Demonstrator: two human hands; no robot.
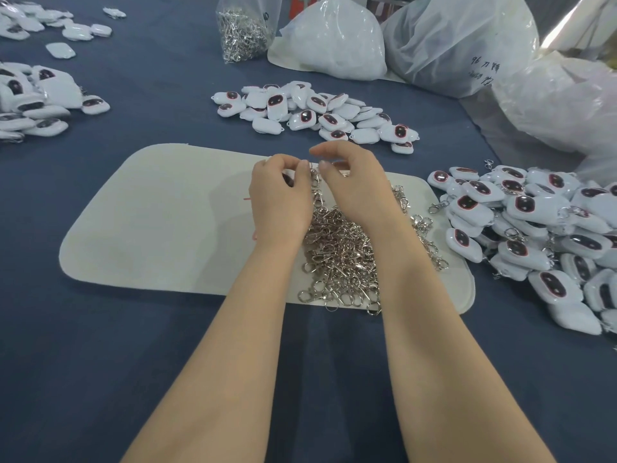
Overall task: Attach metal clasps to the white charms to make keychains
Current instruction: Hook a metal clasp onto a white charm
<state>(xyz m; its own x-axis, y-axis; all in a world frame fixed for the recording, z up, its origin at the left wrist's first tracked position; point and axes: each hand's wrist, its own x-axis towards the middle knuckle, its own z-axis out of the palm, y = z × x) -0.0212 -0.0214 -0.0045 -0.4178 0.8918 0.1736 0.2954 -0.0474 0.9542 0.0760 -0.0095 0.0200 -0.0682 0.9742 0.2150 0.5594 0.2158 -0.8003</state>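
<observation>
Clasps [340, 248] lie heaped on the cream mat [150, 212] on the desk [150, 105], under both wrists. One clasp [315, 183] hangs between the hands, its long axis running away from the person and its lower end trailing into the heap. Left hand [280, 192] curls round something dark (likely a charm, mostly hidden). Right hand [354, 182] arches over the clasp's top, and I cannot tell whether it grips. Stiff, light, slick metal that tangles, it is best pinched at its ring. Loose white charms [317, 111] lie beyond.

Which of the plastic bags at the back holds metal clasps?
The small clear bag, leftmost; silver clasps show through it, while the other bags look white.
</observation>
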